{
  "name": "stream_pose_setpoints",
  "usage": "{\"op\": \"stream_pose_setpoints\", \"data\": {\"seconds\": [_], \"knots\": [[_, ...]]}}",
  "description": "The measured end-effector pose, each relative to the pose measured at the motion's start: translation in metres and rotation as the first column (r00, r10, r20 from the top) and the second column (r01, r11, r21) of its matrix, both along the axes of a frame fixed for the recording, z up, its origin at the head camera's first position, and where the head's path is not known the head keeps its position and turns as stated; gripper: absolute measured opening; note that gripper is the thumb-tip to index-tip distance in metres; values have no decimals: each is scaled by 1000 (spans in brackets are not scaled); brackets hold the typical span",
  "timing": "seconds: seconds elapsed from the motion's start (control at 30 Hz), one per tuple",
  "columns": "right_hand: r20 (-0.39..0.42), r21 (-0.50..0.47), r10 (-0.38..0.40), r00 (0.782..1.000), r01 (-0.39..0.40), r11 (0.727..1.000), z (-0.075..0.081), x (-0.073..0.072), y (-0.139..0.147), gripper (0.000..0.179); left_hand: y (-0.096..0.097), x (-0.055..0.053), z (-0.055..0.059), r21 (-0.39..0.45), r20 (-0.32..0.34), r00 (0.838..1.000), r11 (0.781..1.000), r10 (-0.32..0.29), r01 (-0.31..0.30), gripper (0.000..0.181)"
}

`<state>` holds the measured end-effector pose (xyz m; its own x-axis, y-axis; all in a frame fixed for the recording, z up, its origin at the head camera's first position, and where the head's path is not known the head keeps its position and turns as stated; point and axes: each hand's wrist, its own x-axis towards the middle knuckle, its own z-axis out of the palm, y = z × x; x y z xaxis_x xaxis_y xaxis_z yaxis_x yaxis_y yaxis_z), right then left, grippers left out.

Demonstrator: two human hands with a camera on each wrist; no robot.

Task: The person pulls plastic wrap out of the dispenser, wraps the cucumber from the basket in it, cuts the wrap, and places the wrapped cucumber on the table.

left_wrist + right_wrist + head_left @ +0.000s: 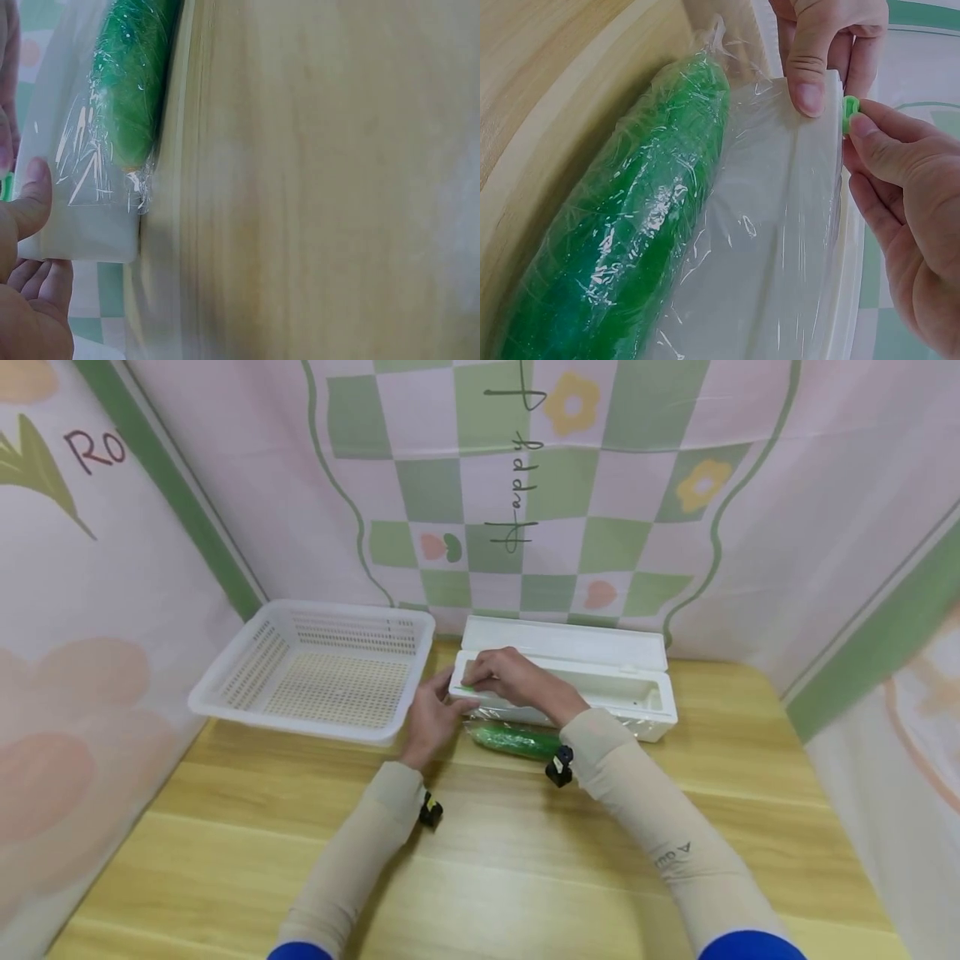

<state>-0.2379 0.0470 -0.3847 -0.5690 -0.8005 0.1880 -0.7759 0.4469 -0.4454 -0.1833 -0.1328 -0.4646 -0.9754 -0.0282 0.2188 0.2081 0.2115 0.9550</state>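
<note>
A long white cling film box [660, 708] lies across the table with its lid [566, 640] raised at the back. At its left end, my left hand [431, 724] grips the box, thumb on the front wall and fingers round the end. My right hand [517, 678] reaches over the same end; in the right wrist view its thumb and fingers pinch a small green slide cutter [850, 112] at the box's edge. Clear film [742, 217] hangs down the front wall to a cucumber [513, 741], which lies wrapped in film on the table before the box.
To the left stands a white plastic basket [296, 724] with slotted walls, close beside my left hand. A patterned cloth [491, 485] hangs right behind the box and basket. Bare wooden tabletop [487, 877] stretches toward me.
</note>
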Motion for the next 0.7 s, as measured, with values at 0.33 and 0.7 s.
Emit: {"op": "stream_pose_setpoints", "data": {"seconds": [0.33,0.7], "knots": [[26,-30,2,1000,-2,1000,-3,-3,3,19,2,1,-1,-9,40,999,1000,16,-16,77],[29,3,4,1000,-4,1000,1,-3,3,20,-1,0,-2,-15,20,1000,1000,8,-7,76]]}}
